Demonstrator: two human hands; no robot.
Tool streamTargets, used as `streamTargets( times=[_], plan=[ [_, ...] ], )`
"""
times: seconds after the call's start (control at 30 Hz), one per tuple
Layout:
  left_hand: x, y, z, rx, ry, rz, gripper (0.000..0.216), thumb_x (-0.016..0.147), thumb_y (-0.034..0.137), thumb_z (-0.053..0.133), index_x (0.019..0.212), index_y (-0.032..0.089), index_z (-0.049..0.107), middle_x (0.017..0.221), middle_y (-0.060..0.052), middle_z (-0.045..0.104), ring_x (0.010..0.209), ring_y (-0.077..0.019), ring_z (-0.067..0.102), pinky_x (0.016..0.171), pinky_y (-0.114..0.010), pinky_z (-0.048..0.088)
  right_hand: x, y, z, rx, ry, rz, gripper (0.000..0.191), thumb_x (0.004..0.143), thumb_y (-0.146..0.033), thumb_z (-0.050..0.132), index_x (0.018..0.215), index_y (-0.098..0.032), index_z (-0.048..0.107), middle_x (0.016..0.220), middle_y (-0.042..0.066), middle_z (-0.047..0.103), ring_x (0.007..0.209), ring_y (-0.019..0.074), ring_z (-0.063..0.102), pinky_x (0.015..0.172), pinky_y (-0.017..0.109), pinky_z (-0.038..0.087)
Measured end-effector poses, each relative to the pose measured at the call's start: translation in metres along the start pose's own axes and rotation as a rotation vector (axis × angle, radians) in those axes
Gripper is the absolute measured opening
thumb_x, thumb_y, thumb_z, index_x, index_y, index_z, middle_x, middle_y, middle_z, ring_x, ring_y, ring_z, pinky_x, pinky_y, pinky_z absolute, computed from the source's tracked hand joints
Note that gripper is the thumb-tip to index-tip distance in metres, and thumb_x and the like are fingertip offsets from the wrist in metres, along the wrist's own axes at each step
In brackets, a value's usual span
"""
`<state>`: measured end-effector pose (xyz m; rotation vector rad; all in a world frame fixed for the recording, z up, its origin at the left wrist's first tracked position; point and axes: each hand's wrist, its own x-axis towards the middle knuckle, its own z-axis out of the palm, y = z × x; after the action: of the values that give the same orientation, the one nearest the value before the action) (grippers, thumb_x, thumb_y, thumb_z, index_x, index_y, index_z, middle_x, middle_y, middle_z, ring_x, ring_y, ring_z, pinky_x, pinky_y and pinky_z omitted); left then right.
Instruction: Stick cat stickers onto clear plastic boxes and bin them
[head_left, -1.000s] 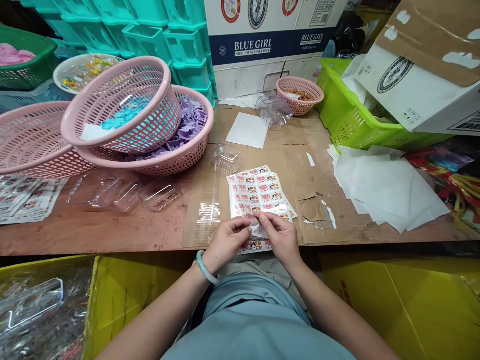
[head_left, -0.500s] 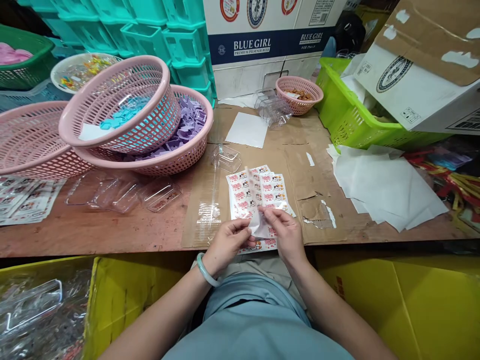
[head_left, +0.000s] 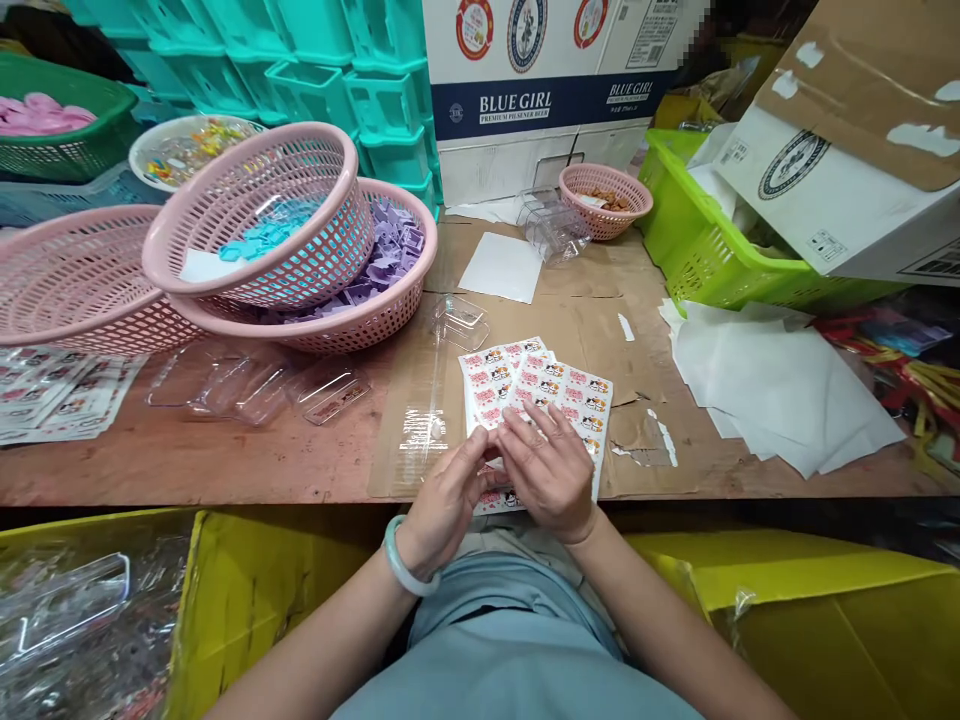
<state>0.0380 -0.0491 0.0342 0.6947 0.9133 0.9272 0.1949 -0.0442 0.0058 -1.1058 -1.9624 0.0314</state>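
Observation:
Several white sticker sheets (head_left: 596, 388), printed with red lettering and cartoon cats, overlap at the table's front edge. My left hand (head_left: 450, 490), a pale bangle at its wrist, curls at the near left corner of the upper sheet, thumb and fingers closed on it. What lies between the fingertips is partly hidden. Across the lower part of that same sheet lies my right hand (head_left: 547, 465), its fingers stretched out flat and its fingertips close to my left thumb. A clear plastic tray (head_left: 460, 322) sits just beyond the sheets.
Pink baskets (head_left: 405, 310) with blue and purple pieces stand at left, near clear plastic shells (head_left: 247, 385). White papers (head_left: 780, 385) lie at right before a green crate (head_left: 720, 250). A small pink basket (head_left: 606, 215) and a beer carton (head_left: 547, 110) stand behind; yellow boxes (head_left: 255, 570) flank me below.
My right hand has gone from a pinch to lying flat. The translucent strip lifted between my hands no longer shows. The upper sheet now sits turned and further right.

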Motion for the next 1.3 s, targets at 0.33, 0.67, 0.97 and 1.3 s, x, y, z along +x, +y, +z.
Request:
streamTargets(
  times=[0.33,0.67,0.97,1.3],
  plan=[
    [0.018,-0.004,-0.018,-0.004,0.113,-0.043,0.024,0.074,0.037,0.074,0.084,0.015,0.073,0.088,-0.004,0.068,0.077,-0.0125,0.057,0.072,-0.024,0.046,0.015,0.020,-0.005,0.697,-0.098,0.747,0.049,0.081,-0.042,0.069,0.124,-0.023,0.057,0.113,0.009,0.065,0.101,0.0213,0.063,0.085,0.036,0.053],
    [0.099,0.027,-0.055,1.102,0.244,0.707,0.044,0.084,0.009,0.046,0.125,0.018,0.059,0.135,-0.013,0.053,0.130,-0.0266,0.044,0.108,-0.044,0.037,0.053,0.059,-0.002,0.981,0.180,1.098,0.028,0.061,-0.040,0.084,0.073,-0.019,0.069,0.066,-0.003,0.057,0.056,0.0075,0.047,0.053,0.021,0.041],
    [0.160,0.100,-0.068,1.490,-0.084,0.672,0.055,0.070,0.017,0.065,0.124,0.014,0.052,0.121,-0.014,0.053,0.116,-0.0285,0.050,0.103,-0.046,0.041,0.050,0.069,-0.003,0.972,0.245,1.034,0.024,0.065,-0.040,0.082,0.076,-0.022,0.070,0.077,-0.001,0.058,0.059,0.0082,0.050,0.050,0.022,0.042],
    [0.052,0.018,-0.048,0.544,-0.066,0.089,0.048,0.080,0.046,0.066,0.120,0.020,0.062,0.106,-0.006,0.066,0.090,-0.0187,0.061,0.080,-0.032,0.049,0.067,0.009,-0.025,0.861,-0.127,0.892,0.019,0.078,-0.039,0.073,0.079,-0.021,0.071,0.073,0.001,0.065,0.066,0.0141,0.062,0.065,0.028,0.053]
  ],
)
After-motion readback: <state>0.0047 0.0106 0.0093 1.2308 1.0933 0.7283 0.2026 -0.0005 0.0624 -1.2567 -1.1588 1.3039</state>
